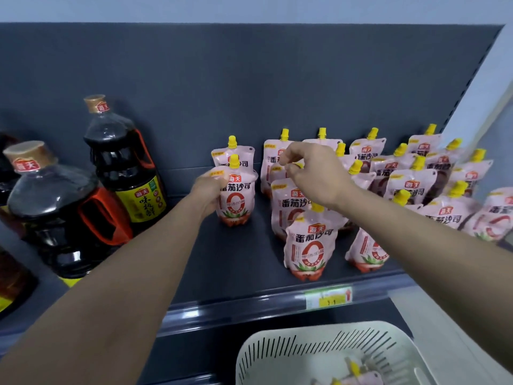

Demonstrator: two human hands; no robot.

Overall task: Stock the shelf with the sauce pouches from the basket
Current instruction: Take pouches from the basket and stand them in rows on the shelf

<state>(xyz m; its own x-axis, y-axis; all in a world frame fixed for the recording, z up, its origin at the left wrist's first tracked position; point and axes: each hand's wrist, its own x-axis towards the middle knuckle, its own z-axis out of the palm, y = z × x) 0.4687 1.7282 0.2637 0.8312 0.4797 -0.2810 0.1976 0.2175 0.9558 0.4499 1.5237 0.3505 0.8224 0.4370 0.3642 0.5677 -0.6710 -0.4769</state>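
**Head view: a pouch going onto the shelf, a cap being pinched**

Head view is showing the risks first. The pink stand-up sauce pouch with a yellow screw cap (236, 194) that the left hand (209, 191) is gripping is standing at the left end of the dark grey metal shelf (236, 262), with another pouch just behind it; letting go before its base is sitting flat could, in my judgement, tip it backward into that one. The pouches to the right are crowding together and leaning, so a nudge from the right forearm crossing above them may be toppling several. The front pouch (309, 245) is standing near the shelf edge and could drop off.

The left hand is wrapping closed around the pouch's left side, thumb across the front. The right hand (313, 173) is curling nearly closed, fingertips pinching at what looks like a yellow cap in the second row; blur is hiding whether it is truly gripping.

The pale slotted plastic basket (277, 354) below is holding at least one more pouch. Dark soy sauce bottles (122, 162) are standing to the left.
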